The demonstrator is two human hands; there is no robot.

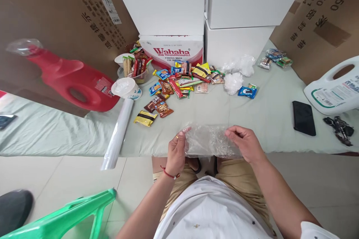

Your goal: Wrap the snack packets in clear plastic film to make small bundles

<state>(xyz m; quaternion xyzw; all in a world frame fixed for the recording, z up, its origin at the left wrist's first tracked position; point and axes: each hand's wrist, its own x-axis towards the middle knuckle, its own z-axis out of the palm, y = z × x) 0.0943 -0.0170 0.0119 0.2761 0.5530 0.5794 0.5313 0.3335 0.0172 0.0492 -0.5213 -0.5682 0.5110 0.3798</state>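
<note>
A clear plastic bag [206, 140] is stretched between my two hands at the front edge of the cloth-covered table [269, 119]. My left hand [177, 148] pinches its left side between thumb and fingers, and a red string bracelet circles that wrist. On the other side, my right hand [246, 142] pinches the bag's upper right part. I see nothing inside the bag. Beyond it lies a loose heap of wrapped snacks [182, 80], with a yellow snack packet [145, 118] nearest on the left. Crumpled clear bags [233, 83] rest right of the heap, beside a blue snack packet [248, 91].
At left are a red jug [70, 76], a paper cup [126, 89], a snack-filled tub [137, 69] and a plastic roll [117, 134] overhanging the edge. At right are a phone [303, 118], a white jug [333, 86] and keys [340, 129]. Boxes [171, 48] line the back; a green stool [64, 213] stands below.
</note>
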